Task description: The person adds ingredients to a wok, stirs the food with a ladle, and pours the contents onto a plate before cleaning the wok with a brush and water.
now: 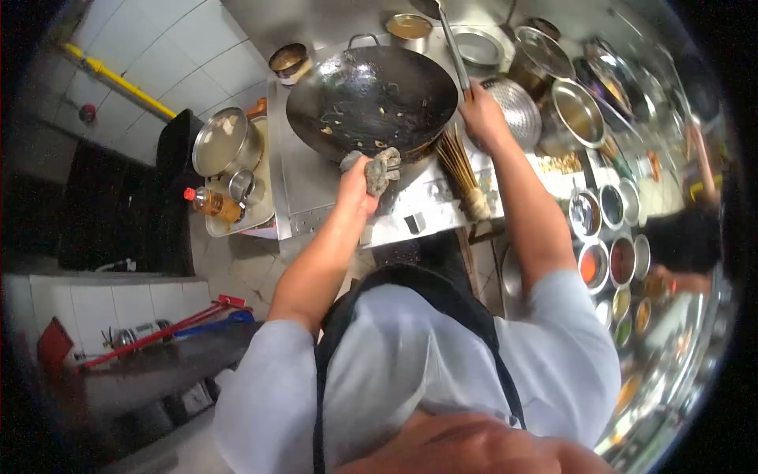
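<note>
A large dark wok [371, 107] stands on the steel stove, with a few food scraps on its oily inner surface. At its near rim, my left hand [357, 189] is closed around a folded grey cloth [384, 171]; the part of the wok under the cloth is hidden. My right hand [483, 118] is wrapped around the long handle of a metal ladle [452, 43], whose bowl points up and away at the top edge, to the right of the wok. Just below that hand lie a bamboo wok brush [458, 162] and a perforated strainer [515, 112].
Left of the stove are a pot of pale liquid [227, 144] and a red-capped oil bottle [213, 205]. Behind the wok stands a small pot [409, 28]. Metal pots [579, 110] and several seasoning bowls [592, 265] line the right. Part of another person [687, 245] shows at far right.
</note>
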Demonstrator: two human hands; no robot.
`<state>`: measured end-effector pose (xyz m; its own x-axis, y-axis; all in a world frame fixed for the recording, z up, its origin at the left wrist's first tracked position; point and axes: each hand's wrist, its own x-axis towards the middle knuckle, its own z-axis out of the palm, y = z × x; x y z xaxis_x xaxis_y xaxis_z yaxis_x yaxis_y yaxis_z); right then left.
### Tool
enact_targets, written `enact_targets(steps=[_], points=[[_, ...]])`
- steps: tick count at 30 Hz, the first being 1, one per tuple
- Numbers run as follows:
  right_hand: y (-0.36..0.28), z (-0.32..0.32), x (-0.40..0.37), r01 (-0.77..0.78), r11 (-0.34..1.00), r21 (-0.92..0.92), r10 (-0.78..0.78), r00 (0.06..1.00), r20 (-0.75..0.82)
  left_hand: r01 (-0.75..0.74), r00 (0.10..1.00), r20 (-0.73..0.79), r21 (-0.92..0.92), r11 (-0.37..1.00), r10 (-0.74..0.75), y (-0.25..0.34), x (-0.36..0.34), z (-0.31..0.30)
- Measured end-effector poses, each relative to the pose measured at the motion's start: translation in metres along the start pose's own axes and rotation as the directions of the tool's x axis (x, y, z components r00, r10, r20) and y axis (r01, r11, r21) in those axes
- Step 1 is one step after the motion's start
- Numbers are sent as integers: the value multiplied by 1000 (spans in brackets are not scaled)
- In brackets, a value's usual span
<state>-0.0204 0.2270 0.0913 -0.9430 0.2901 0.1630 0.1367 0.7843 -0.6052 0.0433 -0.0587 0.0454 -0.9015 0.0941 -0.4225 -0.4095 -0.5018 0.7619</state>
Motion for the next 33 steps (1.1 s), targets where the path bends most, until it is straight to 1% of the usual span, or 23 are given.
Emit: enact_targets(steps=[1,3,5,7,10,11,12,13,14,16,17,18,20,21,22,23,24,25,26,27,28,31,33], points=[[15,23,57,120,987,-111,-128,989,-72,85,996,-23,-137,987,-89,-1,20,6],[-8,37,124,-17,986,-164,38,991,125,99,990,-77,-203,974,-117,-6,41,11],[-18,67,181,78,974,-213,-21,966,257,107,992,-40,-205,973,-118,-11,55,18],[-19,76,209,166,951,-262,-60,927,369,145,979,-117,-187,972,-168,-21,68,9],[-6,66,231,653,614,-443,-279,705,652,218,967,-97,-176,960,-237,-44,87,-18],[4,55,215,298,907,-299,-110,850,516,229,965,-91,-173,958,-247,-59,100,-36],[17,39,184,-109,992,-66,126,901,414,107,994,21,-56,993,-106,-77,115,-54],[38,32,156,-75,996,41,61,956,286,-34,989,147,44,998,27,-86,125,-61],[68,40,132,188,982,35,-187,982,-31,218,973,-58,-90,972,-224,-67,114,-41],[84,34,106,-117,993,10,117,993,-3,144,989,16,-6,990,-144,-59,101,-38],[92,31,108,-120,993,6,120,993,11,55,994,92,73,996,-62,-57,94,-37],[100,25,116,-167,984,-66,166,986,-13,230,972,-59,60,971,-227,-42,83,-18],[135,23,148,-198,962,-188,196,980,-32,214,977,-22,-1,977,-214,-41,74,-3],[169,32,176,-183,954,-237,185,983,-15,197,980,16,-52,979,-197,-40,63,3],[213,39,220,12,890,-456,119,959,256,219,970,-42,-269,938,-238,-20,43,25],[242,49,251,260,767,-587,101,853,511,223,951,-157,-251,942,-267,-6,34,46],[242,46,254,-291,957,14,248,841,480,-108,986,-102,224,969,133,-11,25,46],[234,32,254,-672,464,576,379,739,557,-416,892,130,613,672,434,-17,17,45],[227,19,250,-674,245,697,321,734,598,-401,895,107,617,677,433,-24,19,44],[214,1,243,-642,4,766,262,740,619,-247,955,-67,360,900,289,-30,31,43],[199,-13,231,-651,11,759,263,734,626,-82,980,-180,36,996,88,-34,40,40],[181,-36,192,-539,-81,838,323,781,534,-46,975,-219,-13,999,42,-36,49,34],[197,-57,172,-616,-96,782,66,780,622,-9,989,-148,-24,1000,6,-27,39,26]])
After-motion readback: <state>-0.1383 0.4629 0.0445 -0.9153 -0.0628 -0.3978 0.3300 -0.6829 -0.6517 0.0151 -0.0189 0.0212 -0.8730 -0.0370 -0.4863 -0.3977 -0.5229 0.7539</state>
